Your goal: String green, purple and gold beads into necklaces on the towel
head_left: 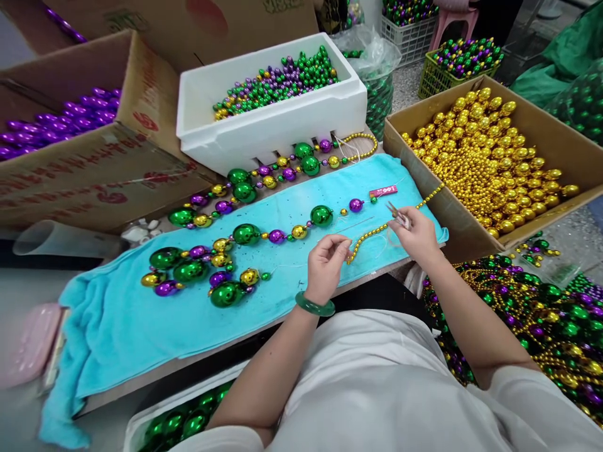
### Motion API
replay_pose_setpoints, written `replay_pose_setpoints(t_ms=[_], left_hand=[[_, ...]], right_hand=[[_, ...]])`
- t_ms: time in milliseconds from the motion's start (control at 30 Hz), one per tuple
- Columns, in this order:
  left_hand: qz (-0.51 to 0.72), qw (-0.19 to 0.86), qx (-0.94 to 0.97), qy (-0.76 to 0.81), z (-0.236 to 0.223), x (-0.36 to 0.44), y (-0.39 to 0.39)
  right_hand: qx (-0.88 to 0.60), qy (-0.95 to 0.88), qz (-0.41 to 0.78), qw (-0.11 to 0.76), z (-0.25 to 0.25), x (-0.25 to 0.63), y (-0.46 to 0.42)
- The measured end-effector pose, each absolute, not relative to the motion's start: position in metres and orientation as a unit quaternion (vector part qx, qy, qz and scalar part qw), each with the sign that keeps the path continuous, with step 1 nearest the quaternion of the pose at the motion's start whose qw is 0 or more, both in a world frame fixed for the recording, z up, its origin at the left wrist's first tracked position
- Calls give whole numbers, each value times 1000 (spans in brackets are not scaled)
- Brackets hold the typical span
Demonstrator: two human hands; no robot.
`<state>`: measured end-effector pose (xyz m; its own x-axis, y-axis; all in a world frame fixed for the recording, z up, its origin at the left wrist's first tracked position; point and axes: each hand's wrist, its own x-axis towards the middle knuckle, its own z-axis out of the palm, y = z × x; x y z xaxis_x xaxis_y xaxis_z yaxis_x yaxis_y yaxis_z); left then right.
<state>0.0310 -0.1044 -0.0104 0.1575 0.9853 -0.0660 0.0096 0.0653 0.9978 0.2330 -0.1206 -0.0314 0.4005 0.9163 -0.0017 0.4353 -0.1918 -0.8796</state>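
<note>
My left hand point(326, 267), with a green bangle point(315, 306) on its wrist, pinches the near end of a gold bead string point(370, 234). That string runs past my right hand point(417, 235) toward the cardboard box of gold beads. My right hand is closed around small thread snips point(398, 216), whose blades point away to the left. A strand of large green, purple and gold beads point(246, 235) lies curved on the turquoise towel point(155, 329). Near its loose end are a purple bead point(355, 205) and a small red packet point(383, 191).
Behind the towel stands a white foam box point(273, 129) of mixed beads, with a finished-looking bead strand point(311, 165) before it. Cardboard boxes flank it: purple beads point(70, 122) left, gold beads point(480, 163) right. Heaped bead strings point(527, 320) lie low at the right.
</note>
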Motion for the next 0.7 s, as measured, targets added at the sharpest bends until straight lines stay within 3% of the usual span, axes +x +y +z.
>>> replay_pose_setpoints(t_ms=[133, 233, 333, 467, 533, 700], left_hand=[[441, 562, 495, 494, -18, 23, -107], [443, 564, 490, 495, -22, 19, -107], [445, 560, 490, 499, -23, 16, -105], [454, 549, 488, 505, -25, 8, -100], [464, 544, 486, 503, -26, 4, -95], [488, 537, 479, 495, -28, -3, -84]], right_hand=[[-740, -611, 230, 161, -39, 225, -90], [-730, -645, 210, 78, -45, 215, -76], [-726, -637, 230, 119, -43, 221, -71], [-664, -594, 333, 309, -19, 257, -88], [-638, -578, 371, 347, 1, 282, -107], [-666, -542, 482, 170, 45, 337, -166]])
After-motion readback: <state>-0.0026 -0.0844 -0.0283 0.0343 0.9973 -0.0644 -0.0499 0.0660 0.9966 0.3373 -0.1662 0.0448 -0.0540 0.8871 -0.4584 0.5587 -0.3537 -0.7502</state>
